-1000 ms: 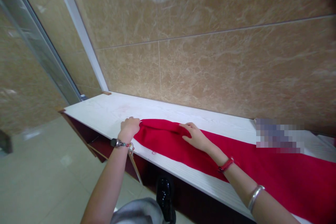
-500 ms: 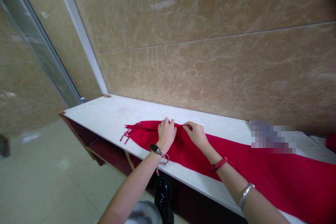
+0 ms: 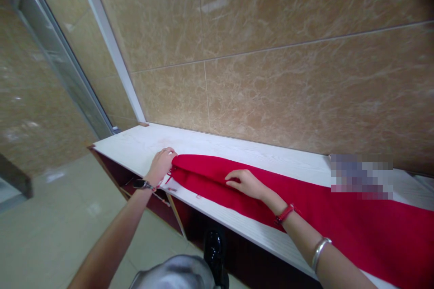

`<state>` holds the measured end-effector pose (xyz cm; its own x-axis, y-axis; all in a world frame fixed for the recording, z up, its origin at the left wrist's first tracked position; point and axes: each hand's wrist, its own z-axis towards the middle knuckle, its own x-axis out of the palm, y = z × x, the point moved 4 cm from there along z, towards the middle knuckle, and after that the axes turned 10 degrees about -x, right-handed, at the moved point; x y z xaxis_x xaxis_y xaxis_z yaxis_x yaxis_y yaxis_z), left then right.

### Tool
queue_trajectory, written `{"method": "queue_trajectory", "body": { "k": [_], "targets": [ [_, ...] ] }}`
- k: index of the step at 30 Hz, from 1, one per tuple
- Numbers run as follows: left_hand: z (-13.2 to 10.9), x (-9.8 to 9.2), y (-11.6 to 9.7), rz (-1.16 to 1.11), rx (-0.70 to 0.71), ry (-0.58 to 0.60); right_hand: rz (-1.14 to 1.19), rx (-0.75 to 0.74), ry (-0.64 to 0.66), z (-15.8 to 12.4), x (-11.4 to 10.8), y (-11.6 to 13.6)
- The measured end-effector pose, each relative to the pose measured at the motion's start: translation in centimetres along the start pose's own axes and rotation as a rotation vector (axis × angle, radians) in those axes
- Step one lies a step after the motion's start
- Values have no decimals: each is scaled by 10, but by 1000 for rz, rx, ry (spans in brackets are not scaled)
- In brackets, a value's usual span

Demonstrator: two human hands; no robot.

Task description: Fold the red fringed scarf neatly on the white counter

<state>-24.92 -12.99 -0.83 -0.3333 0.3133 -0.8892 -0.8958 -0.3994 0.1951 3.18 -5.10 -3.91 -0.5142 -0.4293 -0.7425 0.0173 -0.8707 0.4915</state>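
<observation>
A long red scarf lies along the white top of a low cabinet, with a lengthwise fold near its left end. My left hand is closed on the fringed left end of the scarf and hides most of the fringe. Over the fold, my right hand hovers or rests lightly with curved fingers; thumb and fingers are apart and hold nothing. I cannot tell if its fingertips touch the cloth.
A tiled wall rises behind the cabinet. Open shelves are below its front edge, and a black shoe shows underneath. A blurred, pixelated object lies at the right rear. To the left are a glass panel and tiled floor.
My left hand has moved left to the fringed end. My right hand has let go of the upper edge and come slightly nearer. The scarf's upper layer now lies flatter and straighter.
</observation>
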Motion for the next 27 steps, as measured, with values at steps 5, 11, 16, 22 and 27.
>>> {"method": "queue_trajectory", "body": {
  "k": [5, 11, 16, 22, 27],
  "targets": [
    [-13, 14, 44, 62, 125, 108, -63, -122, 190, -5, 19, 8],
    [-9, 20, 46, -259, -26, 163, -48, -97, 112, -12, 17, 13],
    [-4, 29, 9, -515, 145, 293, 37, 134, -215, -16, 2, -6],
    [44, 11, -5, -593, 13, 207, 262, 145, -376, -17, -3, -22],
    [76, -28, -2, -750, 3, 77, 398, 198, -520, -22, -15, -30]
  ]
}}
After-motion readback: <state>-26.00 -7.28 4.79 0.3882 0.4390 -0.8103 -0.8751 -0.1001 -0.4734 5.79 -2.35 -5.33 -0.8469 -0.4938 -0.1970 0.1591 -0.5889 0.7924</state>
